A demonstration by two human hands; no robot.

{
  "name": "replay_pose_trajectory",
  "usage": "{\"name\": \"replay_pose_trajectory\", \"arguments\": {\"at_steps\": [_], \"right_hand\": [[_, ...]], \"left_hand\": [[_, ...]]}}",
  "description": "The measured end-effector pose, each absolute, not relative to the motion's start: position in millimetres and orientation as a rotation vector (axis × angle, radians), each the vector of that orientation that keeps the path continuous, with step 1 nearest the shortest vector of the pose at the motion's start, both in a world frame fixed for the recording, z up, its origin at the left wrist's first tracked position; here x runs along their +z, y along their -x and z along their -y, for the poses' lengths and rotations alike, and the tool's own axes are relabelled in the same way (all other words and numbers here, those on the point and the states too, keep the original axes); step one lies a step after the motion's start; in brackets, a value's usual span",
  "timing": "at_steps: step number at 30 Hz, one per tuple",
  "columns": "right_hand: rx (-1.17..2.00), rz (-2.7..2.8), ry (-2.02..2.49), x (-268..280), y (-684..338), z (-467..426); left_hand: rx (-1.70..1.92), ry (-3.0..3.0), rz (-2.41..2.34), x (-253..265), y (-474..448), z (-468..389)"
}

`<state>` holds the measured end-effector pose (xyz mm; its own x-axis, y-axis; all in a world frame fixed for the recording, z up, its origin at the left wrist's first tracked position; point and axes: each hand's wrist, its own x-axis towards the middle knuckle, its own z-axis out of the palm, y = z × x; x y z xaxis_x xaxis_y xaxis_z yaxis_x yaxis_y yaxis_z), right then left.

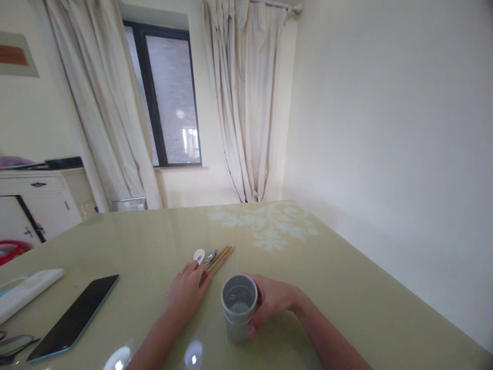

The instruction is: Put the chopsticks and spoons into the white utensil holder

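A grey, cylindrical utensil holder (238, 329) stands upright on the table, its inside bare and small holes showing in its bottom. My right hand (271, 298) is wrapped round its right side, thumb in front and the other fingers partly hidden behind. Just left of it, my left hand (188, 288) has its fingers curled over a bundle on the tabletop. Out of the far side of that hand stick several wooden chopsticks (222, 258), a metal spoon (211, 255) and a white spoon (199, 255). Their near ends are hidden under the hand.
The glossy greenish table (331, 288) meets a white wall on the right. On the left lie a dark phone or tablet (75, 318), a white slab-like object (31, 293) and a pair of glasses (17, 347). A white cabinet (46, 200) and a curtained window (173, 97) are beyond.
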<state>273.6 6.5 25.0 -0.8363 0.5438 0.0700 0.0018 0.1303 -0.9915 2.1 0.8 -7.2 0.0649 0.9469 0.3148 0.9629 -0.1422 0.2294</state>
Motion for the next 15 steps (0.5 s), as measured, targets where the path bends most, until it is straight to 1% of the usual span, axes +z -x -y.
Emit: {"name": "replay_pose_trajectory", "arguments": {"at_steps": [4,8,10,12,15], "right_hand": [[1.791,2.058,0.45,25,-275,-7],[1.768,2.042,0.619,23,-292,-15],[1.687,1.942,0.73,22,-299,-20],[1.539,1.789,0.819,18,-299,-24],[1.346,1.636,0.95,9,-288,-27]], "left_hand": [[-0.487,2.329,2.027,-8,-4,-2],[-0.448,2.324,2.04,-7,-3,-1],[-0.431,2.315,2.034,-6,-4,1],[-0.43,2.344,2.011,-5,-5,3],[-0.557,2.415,1.963,-3,-13,5]]}}
